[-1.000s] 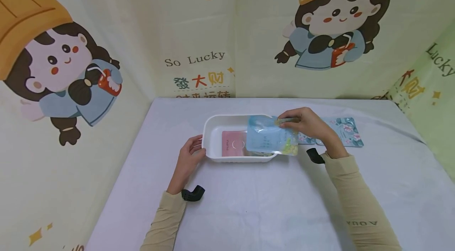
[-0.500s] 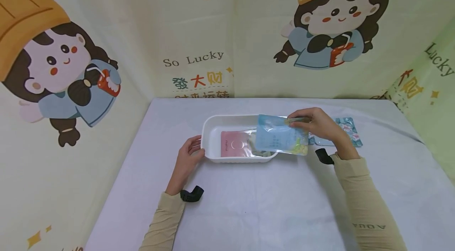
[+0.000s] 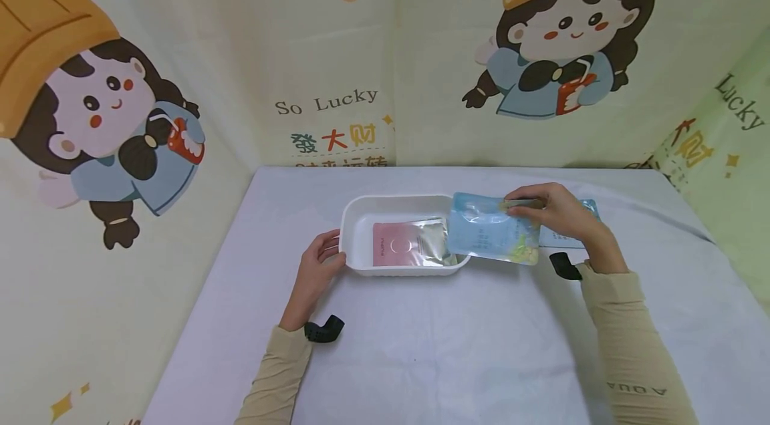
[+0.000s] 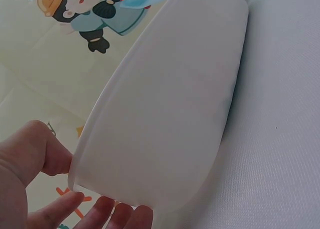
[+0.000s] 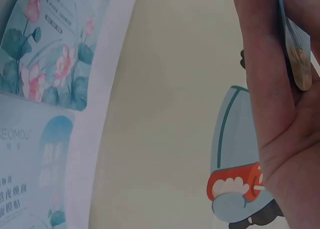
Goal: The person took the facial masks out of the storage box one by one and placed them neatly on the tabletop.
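Note:
My right hand (image 3: 556,211) pinches a light blue sheet mask packet (image 3: 487,228) by its upper right edge, thumb on one face and fingers on the other. The packet hangs over the right end of a white plastic tray (image 3: 357,234) and hides part of its rim. Inside the tray lies a pink and silver packet (image 3: 397,244). My left hand (image 3: 315,268) holds the tray's left end; the left wrist view shows its thumb at the rim and fingertips against the outer wall of the tray (image 4: 160,104).
Blue floral mask packets (image 5: 62,64) lie on the white-covered table (image 3: 421,345) to the right of the tray, partly behind my right hand. A printed cream curtain (image 3: 433,77) rises along the table's back and sides.
My right hand has moved right with the light blue packet, uncovering more of the pink and silver packet. It now covers more of the floral packets. My left hand stays on the tray.

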`<state>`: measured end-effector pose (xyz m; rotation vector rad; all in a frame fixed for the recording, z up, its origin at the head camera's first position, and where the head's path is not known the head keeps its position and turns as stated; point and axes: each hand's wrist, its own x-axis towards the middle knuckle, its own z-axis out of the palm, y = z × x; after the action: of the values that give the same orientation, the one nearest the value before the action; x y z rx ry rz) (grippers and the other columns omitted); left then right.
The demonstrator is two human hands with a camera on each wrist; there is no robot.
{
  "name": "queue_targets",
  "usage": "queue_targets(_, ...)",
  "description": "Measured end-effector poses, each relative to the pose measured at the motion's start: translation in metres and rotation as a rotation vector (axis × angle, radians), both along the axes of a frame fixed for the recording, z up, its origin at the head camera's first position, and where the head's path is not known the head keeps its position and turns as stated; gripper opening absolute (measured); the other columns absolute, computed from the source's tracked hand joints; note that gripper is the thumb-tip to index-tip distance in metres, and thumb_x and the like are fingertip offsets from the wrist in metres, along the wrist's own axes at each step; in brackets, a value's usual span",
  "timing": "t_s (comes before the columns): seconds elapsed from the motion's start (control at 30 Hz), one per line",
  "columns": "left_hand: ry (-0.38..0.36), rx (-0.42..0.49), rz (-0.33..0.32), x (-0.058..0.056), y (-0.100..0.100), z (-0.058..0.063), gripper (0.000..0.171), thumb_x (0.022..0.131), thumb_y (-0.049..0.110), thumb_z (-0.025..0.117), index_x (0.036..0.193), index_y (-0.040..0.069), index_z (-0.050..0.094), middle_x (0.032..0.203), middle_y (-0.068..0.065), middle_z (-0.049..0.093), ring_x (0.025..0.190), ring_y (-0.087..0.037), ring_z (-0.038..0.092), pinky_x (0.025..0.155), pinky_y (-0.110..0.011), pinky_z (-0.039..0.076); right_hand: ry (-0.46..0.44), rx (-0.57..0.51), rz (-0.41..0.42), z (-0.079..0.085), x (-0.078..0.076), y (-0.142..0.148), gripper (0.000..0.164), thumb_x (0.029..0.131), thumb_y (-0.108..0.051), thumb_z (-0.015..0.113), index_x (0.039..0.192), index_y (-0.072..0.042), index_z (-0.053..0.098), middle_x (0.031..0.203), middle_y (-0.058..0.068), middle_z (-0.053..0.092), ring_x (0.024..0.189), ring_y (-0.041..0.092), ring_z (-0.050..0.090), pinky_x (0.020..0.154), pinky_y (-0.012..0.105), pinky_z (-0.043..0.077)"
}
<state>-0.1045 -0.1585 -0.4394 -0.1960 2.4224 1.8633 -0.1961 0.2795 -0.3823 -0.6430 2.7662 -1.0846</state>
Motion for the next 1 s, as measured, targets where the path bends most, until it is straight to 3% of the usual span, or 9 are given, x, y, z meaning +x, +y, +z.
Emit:
queue_targets(0.1,0.003,0.018,-0.003,-0.001,-0.001,-0.004,0.052,0.093,0.004,0.06,0.143,0.004,0.048,0.14,-0.019,0.054,0.127,-0.033,0.054,0.096,-0.032,0.05,-0.015,0.013,-0.02,0.002,0.002,0.006,0.027,0.09,-0.022,0.073,0.113,-0.009,0.074,0.115,0.011,0.071,0.094,0.001,0.058,0.08,0.01,0.045)
queue_targets(0.3,0.031,0.03,0.005,-0.007,-0.007,-0.027,0.05,0.092,0.009,0.062,0.141,0.011,0.051,0.139,-0.014,0.056,0.125,-0.028,0.056,0.095,-0.03,0.051,-0.068,0.022,-0.041,0.003,0.002,0.015,0.033,0.09,-0.024,0.073,0.118,-0.007,0.072,0.119,0.016,0.068,0.09,0.014,0.061,0.071,0.017,0.05)
queue_targets(0.47,0.058,0.031,0.014,-0.008,-0.009,-0.032,0.048,0.091,0.009,0.063,0.138,0.014,0.054,0.136,-0.011,0.058,0.122,-0.027,0.058,0.093,-0.029,0.052,-0.082,0.048,-0.051,0.004,0.002,0.021,0.035,0.09,-0.024,0.073,0.121,-0.006,0.07,0.123,0.018,0.066,0.097,0.024,0.063,0.073,0.015,0.05)
queue_targets(0.57,0.06,0.03,0.018,-0.008,-0.009,-0.033,0.048,0.09,0.009,0.063,0.137,0.015,0.054,0.135,-0.01,0.058,0.122,-0.027,0.058,0.093,-0.029,0.052,-0.074,0.061,-0.059,0.005,0.003,0.026,0.034,0.091,-0.023,0.073,0.12,-0.006,0.071,0.123,0.018,0.066,0.098,0.021,0.063,0.074,0.013,0.049)
queue_targets(0.77,0.06,0.039,0.009,-0.007,-0.007,-0.034,0.048,0.091,0.009,0.062,0.138,0.013,0.054,0.136,-0.012,0.057,0.123,-0.028,0.057,0.097,-0.033,0.051,-0.073,0.069,-0.073,0.005,0.006,0.037,0.031,0.09,-0.02,0.073,0.118,-0.006,0.072,0.122,0.017,0.067,0.092,0.001,0.058,0.074,0.012,0.047)
queue_targets(1.0,0.066,0.032,0.003,-0.004,-0.006,-0.03,0.048,0.092,0.01,0.062,0.138,0.014,0.053,0.137,-0.01,0.056,0.125,-0.027,0.056,0.102,-0.04,0.048,-0.064,0.021,-0.061,0.0,0.006,0.044,0.028,0.089,-0.013,0.073,0.115,-0.003,0.072,0.117,0.016,0.067,0.081,0.004,0.06,0.067,0.017,0.05)
